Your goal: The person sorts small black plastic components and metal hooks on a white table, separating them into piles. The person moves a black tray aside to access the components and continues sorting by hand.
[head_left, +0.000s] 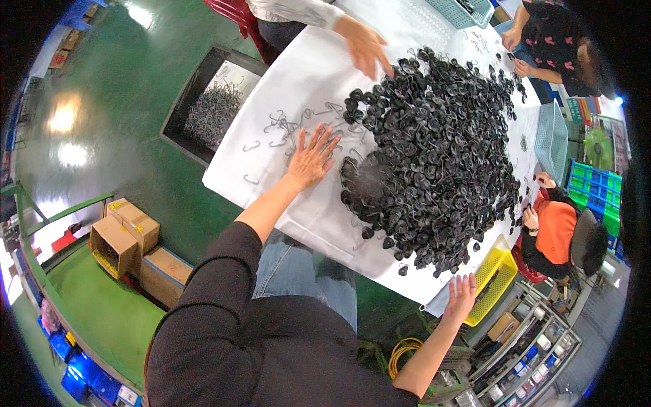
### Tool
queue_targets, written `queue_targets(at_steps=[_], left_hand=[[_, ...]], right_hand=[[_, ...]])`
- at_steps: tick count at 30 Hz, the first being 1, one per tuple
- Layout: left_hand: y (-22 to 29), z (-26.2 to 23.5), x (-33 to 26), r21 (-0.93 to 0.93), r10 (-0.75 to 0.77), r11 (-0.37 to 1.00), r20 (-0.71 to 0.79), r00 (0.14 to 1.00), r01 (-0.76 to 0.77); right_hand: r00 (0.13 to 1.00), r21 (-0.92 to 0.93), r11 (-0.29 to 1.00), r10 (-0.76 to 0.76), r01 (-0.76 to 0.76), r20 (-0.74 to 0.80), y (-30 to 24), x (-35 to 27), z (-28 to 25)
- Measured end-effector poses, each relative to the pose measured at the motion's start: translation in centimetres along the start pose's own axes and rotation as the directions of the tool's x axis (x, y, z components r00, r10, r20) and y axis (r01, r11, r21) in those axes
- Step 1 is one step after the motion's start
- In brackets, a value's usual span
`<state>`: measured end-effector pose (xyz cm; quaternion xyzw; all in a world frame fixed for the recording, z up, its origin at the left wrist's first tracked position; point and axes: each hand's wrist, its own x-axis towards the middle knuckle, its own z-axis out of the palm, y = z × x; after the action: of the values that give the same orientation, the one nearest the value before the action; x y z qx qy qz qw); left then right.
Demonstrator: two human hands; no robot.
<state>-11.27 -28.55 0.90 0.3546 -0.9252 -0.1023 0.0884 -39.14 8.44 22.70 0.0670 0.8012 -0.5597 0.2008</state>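
Observation:
My left hand (pixel 313 157) lies over the white tabletop (pixel 251 180), fingers spread, holding nothing. Just beyond its fingertips are loose metal wire hooks (pixel 281 122). To its right rises a wide pile of small black round pieces (pixel 434 149), many with wire hooks on them; they look like suction cup hooks. My right hand (pixel 461 297) is raised at the near right table corner with fingers stretched out. It is beside a yellow plastic basket (pixel 495 281), which has some dark pieces inside; whether the hand touches the basket I cannot tell.
Across the table a co-worker's hand (pixel 366 47) reaches to the pile; two more people work along the right side. A dark bin of hooks (pixel 213 112) stands off the left edge. Pale blue baskets (pixel 550 139) sit at the far and right edges. Cardboard boxes (pixel 129 234) stand at lower left.

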Motion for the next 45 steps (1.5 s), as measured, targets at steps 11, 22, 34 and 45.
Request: queue_targets(at_steps=[11,22,34,45], left_hand=[[-6.7,-0.8,5.3,-0.076,-0.040,0.996,0.014,0.999,0.041],[-4.9,-3.6,-9.7,-0.187,0.453,0.886,0.158,0.877,-0.424],[-17.0,-4.8,-3.4,0.178,-0.198,0.963,-0.034,0.980,0.201],[-16.8,-5.8,-12.4,0.098,0.153,0.980,0.177,0.972,-0.172]], right_hand=[[0.996,-0.074,0.993,0.094,-0.094,-0.005,-0.2,-6.6,3.8],[0.987,-0.072,0.994,0.095,-0.086,0.133,-1.6,-7.5,7.6],[0.975,-0.145,0.989,0.022,0.011,0.223,-4.3,-8.7,9.2],[0.688,-0.305,0.645,-0.724,0.701,0.049,-12.9,-13.9,13.6]])
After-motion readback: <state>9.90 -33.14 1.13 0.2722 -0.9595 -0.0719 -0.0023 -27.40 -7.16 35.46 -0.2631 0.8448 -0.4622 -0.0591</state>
